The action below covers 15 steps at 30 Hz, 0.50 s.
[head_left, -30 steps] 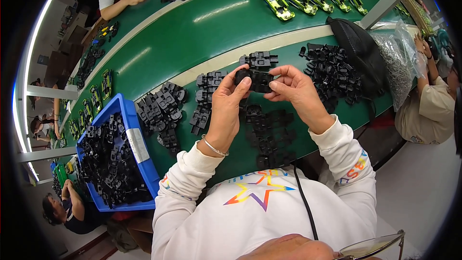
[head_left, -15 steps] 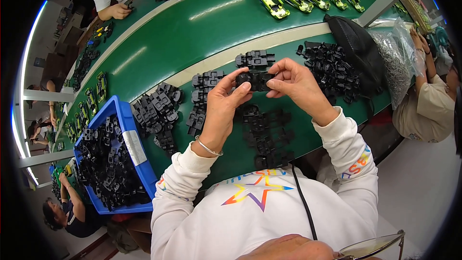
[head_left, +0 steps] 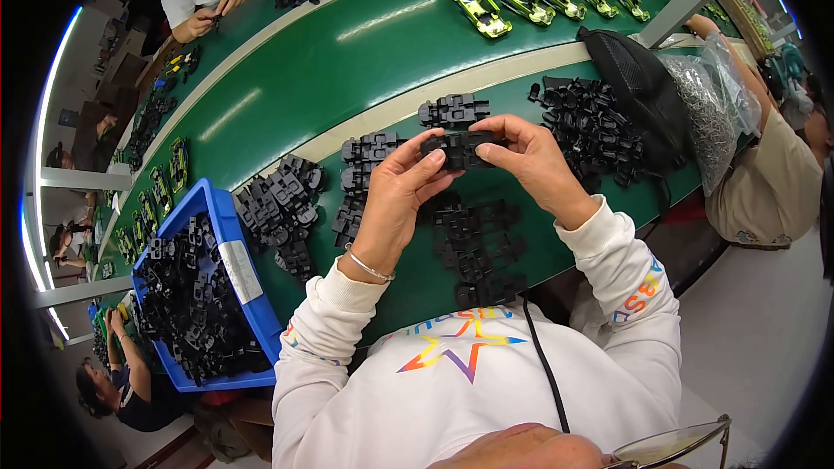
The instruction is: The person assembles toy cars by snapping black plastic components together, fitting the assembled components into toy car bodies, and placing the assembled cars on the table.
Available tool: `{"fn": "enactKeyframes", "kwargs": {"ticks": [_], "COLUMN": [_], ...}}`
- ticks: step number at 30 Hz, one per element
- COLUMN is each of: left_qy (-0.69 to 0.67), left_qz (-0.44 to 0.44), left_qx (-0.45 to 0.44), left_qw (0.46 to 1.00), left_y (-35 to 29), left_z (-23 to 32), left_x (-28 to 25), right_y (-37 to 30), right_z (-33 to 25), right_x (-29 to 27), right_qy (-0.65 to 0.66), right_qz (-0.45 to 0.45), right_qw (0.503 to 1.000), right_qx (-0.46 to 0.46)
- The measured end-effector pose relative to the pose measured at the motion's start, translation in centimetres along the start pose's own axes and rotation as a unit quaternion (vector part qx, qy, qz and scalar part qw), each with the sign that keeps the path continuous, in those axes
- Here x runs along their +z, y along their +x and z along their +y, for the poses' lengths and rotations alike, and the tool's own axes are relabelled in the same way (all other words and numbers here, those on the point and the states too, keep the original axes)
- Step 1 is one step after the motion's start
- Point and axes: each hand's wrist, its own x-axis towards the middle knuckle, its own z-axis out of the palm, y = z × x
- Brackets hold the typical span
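Note:
Between both hands I hold a black plastic toy car chassis (head_left: 459, 151) above the green table. My left hand (head_left: 403, 181) pinches its left end with thumb and fingers. At its right end, my right hand (head_left: 532, 165) grips it, with the thumb pressed on top. Another black chassis (head_left: 454, 109) lies just beyond my fingers. Nearer to me, a group of black chassis parts (head_left: 473, 247) rests on the table below my hands. Stacked chassis (head_left: 369, 148) stand left of my left hand, beside a larger heap of chassis (head_left: 282, 200).
A blue bin (head_left: 248, 295) full of black parts stands at the left. Small black parts (head_left: 595, 126) lie in a pile at the right, near a black bag (head_left: 634, 69) and a clear bag of screws (head_left: 708, 113). Shiny green car bodies (head_left: 479, 9) sit on the green belt; other people work nearby.
My right thumb and fingers have closed in from the right end onto the chassis, and the thumb now presses on it. My left hand keeps its grip.

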Motion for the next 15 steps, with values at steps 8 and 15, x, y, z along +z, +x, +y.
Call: {"fn": "enactKeyframes", "kwargs": {"ticks": [8,15], "left_qy": [0.008,0.155], "left_qz": [-0.015,-0.024], "left_qx": [0.007,0.014], "left_qw": [1.000,0.988], "left_y": [0.1,1.8], "left_z": [0.1,0.0], "left_x": [0.9,0.2], "right_y": [-0.8,-0.1], "right_z": [-0.8,0.0], "right_x": [-0.1,-0.3], "right_qy": [0.043,0.007], "right_qz": [0.025,0.059], "right_qw": [0.999,0.998], "right_qx": [-0.011,0.010]}}
